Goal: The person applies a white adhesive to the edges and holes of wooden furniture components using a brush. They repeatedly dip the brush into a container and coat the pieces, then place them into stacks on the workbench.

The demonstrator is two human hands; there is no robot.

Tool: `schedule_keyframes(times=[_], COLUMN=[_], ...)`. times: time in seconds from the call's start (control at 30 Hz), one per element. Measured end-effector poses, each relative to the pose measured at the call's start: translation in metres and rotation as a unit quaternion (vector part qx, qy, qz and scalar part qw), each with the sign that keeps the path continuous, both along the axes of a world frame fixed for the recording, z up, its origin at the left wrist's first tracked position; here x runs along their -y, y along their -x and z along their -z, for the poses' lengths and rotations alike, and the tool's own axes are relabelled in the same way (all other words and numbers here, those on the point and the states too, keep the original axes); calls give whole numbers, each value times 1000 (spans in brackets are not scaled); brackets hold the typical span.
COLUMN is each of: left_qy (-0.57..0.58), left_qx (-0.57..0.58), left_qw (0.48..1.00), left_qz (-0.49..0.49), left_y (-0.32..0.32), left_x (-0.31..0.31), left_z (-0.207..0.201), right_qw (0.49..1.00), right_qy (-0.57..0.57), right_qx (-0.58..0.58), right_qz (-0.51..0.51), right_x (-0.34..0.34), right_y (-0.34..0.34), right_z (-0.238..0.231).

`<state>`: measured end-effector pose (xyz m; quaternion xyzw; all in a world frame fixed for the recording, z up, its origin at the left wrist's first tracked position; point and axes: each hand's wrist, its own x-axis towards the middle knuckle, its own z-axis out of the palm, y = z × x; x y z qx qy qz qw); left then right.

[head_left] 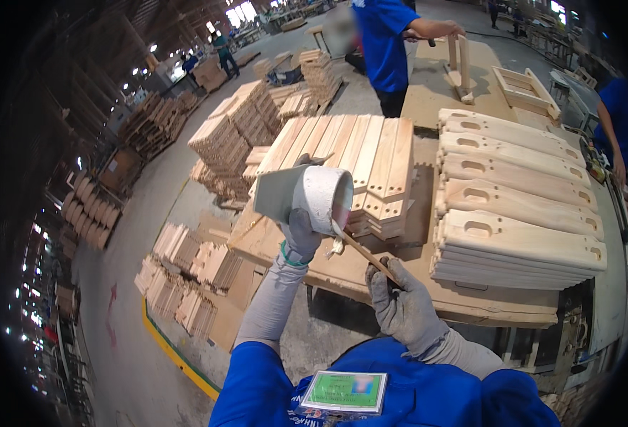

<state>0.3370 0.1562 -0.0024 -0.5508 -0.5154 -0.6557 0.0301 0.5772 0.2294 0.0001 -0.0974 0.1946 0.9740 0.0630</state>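
Observation:
My left hand [301,235], in a grey glove, holds up a white cup-like container [322,198] tipped on its side, its mouth facing right, together with a flat grey scraper blade [280,192]. My right hand [403,306], also gloved, grips a thin wooden stick [362,250] whose tip reaches into the container's lower rim. Both hands hover over the near edge of a wooden workbench [471,302]. A stack of shaped boards with slot cutouts [517,213] lies to the right. A row of tapered boards [360,160] sits behind the container.
A person in a blue shirt [385,43] stands at the far side of the bench by a wooden frame [524,89]. Another person's arm [616,132] is at the right edge. Piles of wooden parts [232,135] cover the floor on the left, beside a yellow floor line [175,352].

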Motion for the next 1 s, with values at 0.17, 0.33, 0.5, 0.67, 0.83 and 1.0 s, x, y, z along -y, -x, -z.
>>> schedule_keyframes(times=[0.17,0.33,0.5,0.67,0.83,1.0], left_qy=[-138,-19,126,129,229,399], left_qx=[72,239,539,557,317,357], left_qw=[981,892,778,808,828,840], left_qz=[-116,-383,-298,-141,-403,-91], left_y=[11,81,102,148,154,-6], left_x=[10,81,103,117,150,71], left_z=[58,164,189,248,221,1], right_qw=[996,963,912,897,905,890], right_qy=[-17,-190,-282,-329,-314,-249], right_qx=[89,156,245,226,184,173], right_qz=[7,113,170,190,221,341], right_x=[9,0,-3,-1,2,15], right_y=[24,32,49,59,58,75], right_z=[21,14,32,41,23,21])
